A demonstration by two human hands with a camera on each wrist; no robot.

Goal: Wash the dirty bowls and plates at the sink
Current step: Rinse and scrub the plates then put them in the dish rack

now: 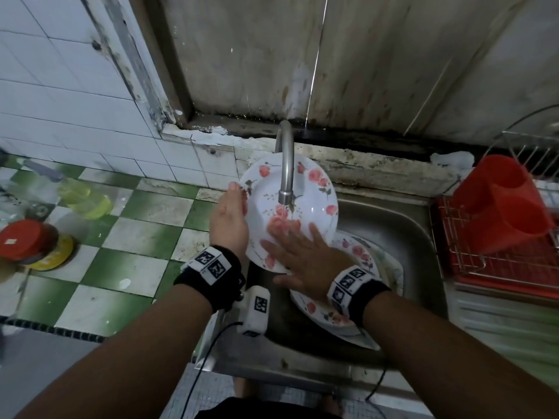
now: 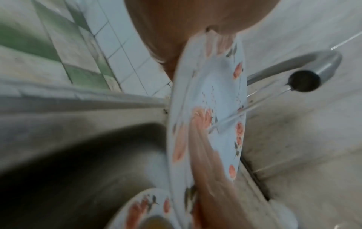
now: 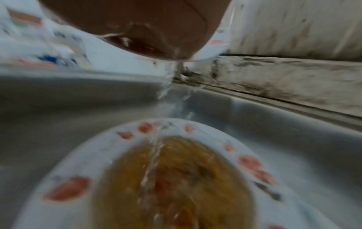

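While water runs from the tap, a white plate with pink flowers is held tilted over the sink. Its left edge is gripped by the left hand, with the thumb on the front rim and the other fingers hidden behind the plate. The right hand is laid flat on the plate's face, with straight, spread fingers right under the water; nothing is gripped by it.

Below, more flowered plates are stacked in the sink. In the right wrist view, the top plate of the stack is seen filled with brown, dirty water, and water is falling onto it.

On the right, a red holder is stood in a wire rack over a red tray. On the left, a green and white tiled bench is seen, with a yellow-green bottle and a jar with a red lid on it.
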